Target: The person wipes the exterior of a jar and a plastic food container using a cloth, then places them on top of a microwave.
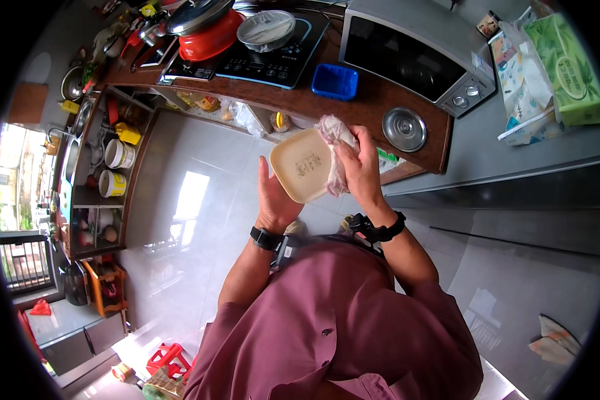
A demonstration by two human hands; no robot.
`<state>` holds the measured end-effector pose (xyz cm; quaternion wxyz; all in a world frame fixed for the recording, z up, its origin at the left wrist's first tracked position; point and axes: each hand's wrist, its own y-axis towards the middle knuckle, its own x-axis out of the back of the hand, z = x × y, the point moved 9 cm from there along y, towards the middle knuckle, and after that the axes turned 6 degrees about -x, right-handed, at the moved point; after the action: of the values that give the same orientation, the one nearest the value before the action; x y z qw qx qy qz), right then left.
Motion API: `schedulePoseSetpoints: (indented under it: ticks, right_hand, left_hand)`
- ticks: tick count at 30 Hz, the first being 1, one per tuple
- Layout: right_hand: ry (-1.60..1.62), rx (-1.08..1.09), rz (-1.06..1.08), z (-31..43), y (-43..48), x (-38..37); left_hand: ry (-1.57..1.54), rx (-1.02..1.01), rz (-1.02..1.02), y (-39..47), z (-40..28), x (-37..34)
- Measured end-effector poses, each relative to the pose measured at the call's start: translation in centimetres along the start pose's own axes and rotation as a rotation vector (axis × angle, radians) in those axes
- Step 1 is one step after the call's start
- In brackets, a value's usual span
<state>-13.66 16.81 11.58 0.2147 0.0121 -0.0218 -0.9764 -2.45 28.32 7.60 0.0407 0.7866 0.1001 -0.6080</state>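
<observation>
My left hand [276, 197] supports the lower left side of a shallow beige dish [300, 165], its palm and fingers partly behind it. The dish is tilted, and dark printed marks show on its face. In my right hand [358, 167] is a bunched pale pink cloth [336, 150], pressed by the thumb and fingers against the dish's right edge. The parts of the dish beneath the cloth are hidden.
Along the wooden counter [370, 107] stand an induction cooktop [275, 62] with a covered bowl [266, 30], a red pot [210, 37], a blue plastic basket [335, 81], a microwave oven [410, 50] and a round metal lid [404, 129]. Open shelves [100, 200] stand at left.
</observation>
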Motion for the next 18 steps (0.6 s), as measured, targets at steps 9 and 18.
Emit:
schedulePoseSetpoints:
  ticks: [9,18]
  right_hand:
    - [-0.704,0.492,0.038,6.3,-2.1,-2.8]
    - [-0.571,0.439,0.376,4.7,-5.2,-4.4]
  left_hand:
    - [0.343,-0.083,-0.127,0.6,1.0,2.3]
    - [0.227,-0.066,-0.151,0.4,-1.7,1.9]
